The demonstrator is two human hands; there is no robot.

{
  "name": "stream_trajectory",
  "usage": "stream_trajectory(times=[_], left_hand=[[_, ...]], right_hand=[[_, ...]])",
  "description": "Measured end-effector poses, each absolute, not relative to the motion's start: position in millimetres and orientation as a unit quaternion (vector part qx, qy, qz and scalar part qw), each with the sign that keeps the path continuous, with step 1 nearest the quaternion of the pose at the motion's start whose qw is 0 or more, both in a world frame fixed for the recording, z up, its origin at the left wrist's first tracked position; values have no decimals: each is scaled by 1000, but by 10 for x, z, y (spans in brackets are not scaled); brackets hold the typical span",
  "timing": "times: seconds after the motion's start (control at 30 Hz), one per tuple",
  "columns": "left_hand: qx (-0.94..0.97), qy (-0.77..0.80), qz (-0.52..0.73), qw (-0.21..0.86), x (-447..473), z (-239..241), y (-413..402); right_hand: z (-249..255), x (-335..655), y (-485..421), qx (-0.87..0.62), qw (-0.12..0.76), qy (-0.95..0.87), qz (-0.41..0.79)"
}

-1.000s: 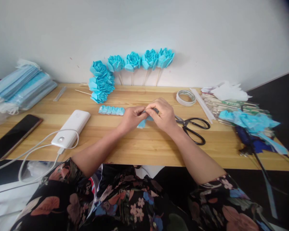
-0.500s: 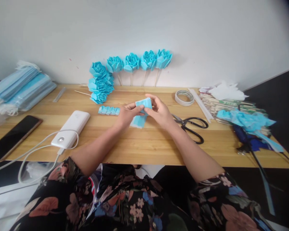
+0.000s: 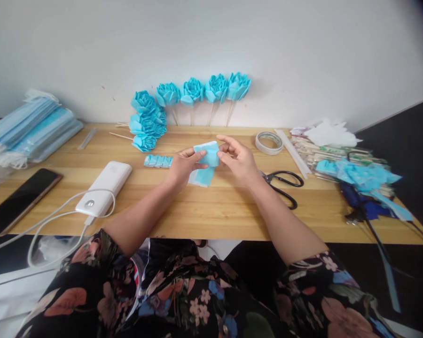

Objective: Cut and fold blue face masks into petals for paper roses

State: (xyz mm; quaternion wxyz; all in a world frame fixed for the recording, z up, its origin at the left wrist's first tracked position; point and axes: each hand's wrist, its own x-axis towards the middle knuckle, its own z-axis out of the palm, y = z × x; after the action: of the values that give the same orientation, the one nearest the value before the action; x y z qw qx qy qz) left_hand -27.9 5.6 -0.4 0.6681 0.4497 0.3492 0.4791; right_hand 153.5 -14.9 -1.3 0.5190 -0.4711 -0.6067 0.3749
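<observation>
Over the middle of the wooden table I hold a light blue piece of mask fabric upright between both hands. My left hand pinches its left edge with thumb and fingers. My right hand grips the right edge, its other fingers partly spread. Just left of my hands lies a short strip of folded blue petals. Black scissors lie to the right of my right wrist.
Several blue fabric roses on sticks lean on the wall. A stack of face masks sits far left, with a phone and a white power bank with cable. A tape roll and blue scraps lie right.
A second ago both hands were bunched low over a small folded blue piece. They have since lifted and opened it out into a taller piece held upright.
</observation>
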Motion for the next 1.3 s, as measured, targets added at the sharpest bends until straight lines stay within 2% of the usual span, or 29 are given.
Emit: stream_trajectory(times=[0.27,0.67,1.1,1.17,1.3], left_hand=[[452,346,479,669,-289,-4,66],[443,349,488,666,-284,-28,66],[449,357,489,656,-282,-63,62],[463,360,478,654,-252,-79,27],[496,359,465,640,-199,-87,-35]], right_hand=[[-38,1541,-136,-462,520,-609,381],[-156,1577,-91,-454,468,-645,399],[60,1561,-195,-450,469,-610,453],[27,1504,-208,-460,468,-632,413],[-27,1396,-230,-529,501,-639,245]])
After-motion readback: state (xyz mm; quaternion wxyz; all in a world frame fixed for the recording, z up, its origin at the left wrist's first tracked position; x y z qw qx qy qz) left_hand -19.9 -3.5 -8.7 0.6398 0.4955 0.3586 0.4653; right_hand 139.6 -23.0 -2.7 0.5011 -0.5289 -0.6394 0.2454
